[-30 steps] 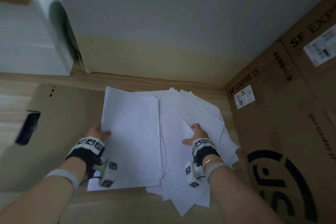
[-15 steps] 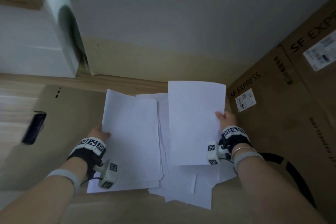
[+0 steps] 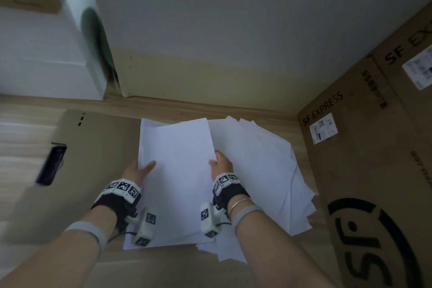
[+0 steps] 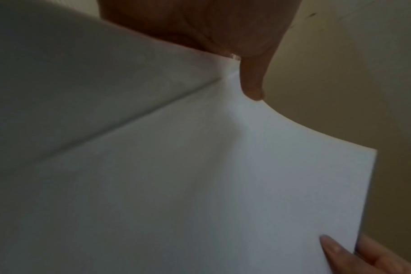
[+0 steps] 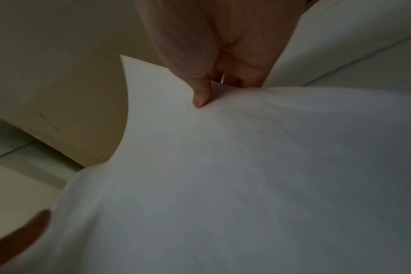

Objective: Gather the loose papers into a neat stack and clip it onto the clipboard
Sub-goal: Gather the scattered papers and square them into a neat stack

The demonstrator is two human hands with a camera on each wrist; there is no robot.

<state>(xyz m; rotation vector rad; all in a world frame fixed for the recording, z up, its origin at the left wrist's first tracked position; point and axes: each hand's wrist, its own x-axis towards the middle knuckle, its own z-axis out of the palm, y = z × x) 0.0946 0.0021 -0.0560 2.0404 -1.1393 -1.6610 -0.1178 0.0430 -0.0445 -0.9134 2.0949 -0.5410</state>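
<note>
A white paper stack (image 3: 173,184) lies on the wooden floor in the head view. My left hand (image 3: 140,169) grips its left edge, thumb (image 4: 251,83) on top. My right hand (image 3: 221,162) pinches the right edge of the top sheet (image 3: 182,147), thumb (image 5: 201,96) above and fingers beneath; the sheet sits slightly askew over the stack. Loose papers (image 3: 268,170) fan out to the right, partly under my right wrist. A brown clipboard (image 3: 98,159) lies flat to the left, its black clip (image 3: 50,163) on its left edge.
Tall SF Express cardboard boxes (image 3: 374,170) stand close on the right. A white box (image 3: 46,58) and a pale wall panel (image 3: 210,42) close off the back. Wooden floor (image 3: 163,264) shows in front of the papers.
My right hand picked a sheet off the loose pile, lifted it and carried it left onto the stack. My left hand stayed at the stack's edge, and its thumb now lies on the new sheet.
</note>
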